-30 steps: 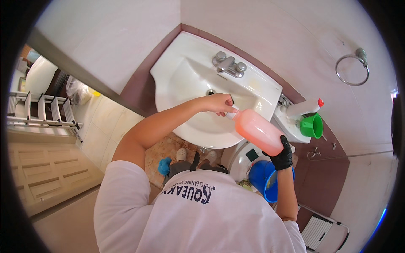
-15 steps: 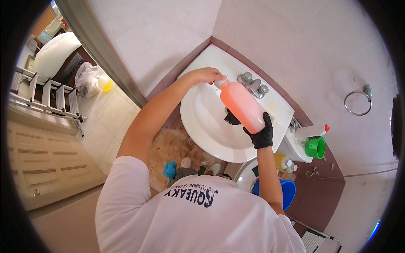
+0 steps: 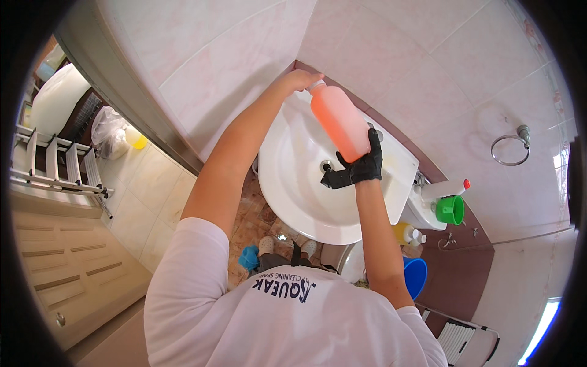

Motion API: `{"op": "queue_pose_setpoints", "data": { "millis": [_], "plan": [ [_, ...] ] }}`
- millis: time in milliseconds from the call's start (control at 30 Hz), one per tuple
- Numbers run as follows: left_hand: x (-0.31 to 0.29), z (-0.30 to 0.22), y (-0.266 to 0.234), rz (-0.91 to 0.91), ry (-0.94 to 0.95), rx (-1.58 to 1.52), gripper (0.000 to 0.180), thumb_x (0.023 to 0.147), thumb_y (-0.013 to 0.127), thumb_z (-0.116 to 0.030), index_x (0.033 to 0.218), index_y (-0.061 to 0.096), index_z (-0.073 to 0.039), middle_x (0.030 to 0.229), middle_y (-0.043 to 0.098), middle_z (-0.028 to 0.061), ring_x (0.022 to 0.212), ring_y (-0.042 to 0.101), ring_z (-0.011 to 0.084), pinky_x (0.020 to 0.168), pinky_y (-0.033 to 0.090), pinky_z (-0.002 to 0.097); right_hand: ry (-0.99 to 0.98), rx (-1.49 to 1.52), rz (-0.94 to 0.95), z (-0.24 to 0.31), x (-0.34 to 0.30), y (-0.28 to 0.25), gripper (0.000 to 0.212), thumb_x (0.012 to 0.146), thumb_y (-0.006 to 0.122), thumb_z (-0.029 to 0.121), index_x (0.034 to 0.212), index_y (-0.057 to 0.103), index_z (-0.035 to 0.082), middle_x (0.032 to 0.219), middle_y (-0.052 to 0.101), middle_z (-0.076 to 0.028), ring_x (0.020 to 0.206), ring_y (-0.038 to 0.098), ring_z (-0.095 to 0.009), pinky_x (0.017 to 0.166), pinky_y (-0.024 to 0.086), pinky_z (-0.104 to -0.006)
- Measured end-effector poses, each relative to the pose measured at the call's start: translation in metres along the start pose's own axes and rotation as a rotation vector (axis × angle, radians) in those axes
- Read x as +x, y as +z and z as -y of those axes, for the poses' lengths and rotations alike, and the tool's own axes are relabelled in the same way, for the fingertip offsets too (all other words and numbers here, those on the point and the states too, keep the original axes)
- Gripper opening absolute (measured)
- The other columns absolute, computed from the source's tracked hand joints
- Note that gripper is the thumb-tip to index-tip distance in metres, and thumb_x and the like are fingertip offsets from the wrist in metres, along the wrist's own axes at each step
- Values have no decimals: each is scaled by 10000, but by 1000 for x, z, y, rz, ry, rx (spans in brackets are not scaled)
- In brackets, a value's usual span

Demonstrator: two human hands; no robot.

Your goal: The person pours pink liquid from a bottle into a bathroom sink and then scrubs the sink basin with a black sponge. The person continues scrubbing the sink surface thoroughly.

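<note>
A large bottle of orange-pink liquid (image 3: pixel 340 122) is held tilted above the white washbasin (image 3: pixel 287 205). My bare left hand (image 3: pixel 301 81) closes its fingers on the white cap (image 3: pixel 317 85) at the upper end of the bottle. Around the lower end wraps my right hand (image 3: pixel 369 164), in a black glove. Beside it, over the basin near the drain (image 3: pixel 326 165), shows a loose black piece (image 3: pixel 335 179) that looks like glove material. Whether it hangs from my hand or lies in the basin, I cannot tell. The bottle mostly hides the taps.
Right of the basin, a white bottle with a red cap (image 3: pixel 445 189) and a green cup (image 3: pixel 450 210) stand on the cistern. Below are yellow bottles (image 3: pixel 406 233) and a blue bucket (image 3: pixel 415 278). A stepladder (image 3: pixel 61 162) stands beyond the doorway at left.
Both hands and the bottle have moved up and slightly left in view, farther over the basin's back edge. The bottle now covers most of the taps.
</note>
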State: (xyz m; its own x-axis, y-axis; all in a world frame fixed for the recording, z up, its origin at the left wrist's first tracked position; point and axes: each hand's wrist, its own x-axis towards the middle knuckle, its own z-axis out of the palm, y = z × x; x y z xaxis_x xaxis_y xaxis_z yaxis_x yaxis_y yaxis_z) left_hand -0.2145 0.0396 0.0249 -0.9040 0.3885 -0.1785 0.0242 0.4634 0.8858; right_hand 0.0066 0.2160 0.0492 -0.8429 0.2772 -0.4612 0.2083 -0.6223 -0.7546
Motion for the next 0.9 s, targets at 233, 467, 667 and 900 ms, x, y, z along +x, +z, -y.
{"op": "queue_pose_setpoints", "data": {
  "millis": [233,467,667,900],
  "plan": [
    [-16,-24,2,36,-64,-138,603,830,505,-633,1072,643,-98,997,608,47,846,495,167,760,405,336,-36,-86,-68,19,4,14,539,785,595,561,1201,519,227,1191,590,0,1040,580,-252,844,411,-533],
    [-48,9,-5,-208,-177,-253,625,798,553,-637,907,682,-35,820,617,63,713,514,205,688,428,371,27,-119,28,6,-6,14,568,789,609,532,1236,516,193,1206,580,-31,1054,573,-263,838,422,-543],
    [-75,27,-11,1,-130,173,819,790,463,-718,952,665,59,827,650,164,729,573,268,741,453,369,53,-98,197,-5,-16,-17,571,827,590,490,1254,502,121,1144,608,-76,952,623,-267,693,518,-484],
    [-128,15,-6,222,-166,286,812,790,468,-728,1079,638,12,890,598,173,820,562,237,774,414,410,182,-96,247,-14,-47,-60,548,835,579,499,1247,503,147,1158,601,-67,980,611,-251,747,508,-489]
  ]
}}
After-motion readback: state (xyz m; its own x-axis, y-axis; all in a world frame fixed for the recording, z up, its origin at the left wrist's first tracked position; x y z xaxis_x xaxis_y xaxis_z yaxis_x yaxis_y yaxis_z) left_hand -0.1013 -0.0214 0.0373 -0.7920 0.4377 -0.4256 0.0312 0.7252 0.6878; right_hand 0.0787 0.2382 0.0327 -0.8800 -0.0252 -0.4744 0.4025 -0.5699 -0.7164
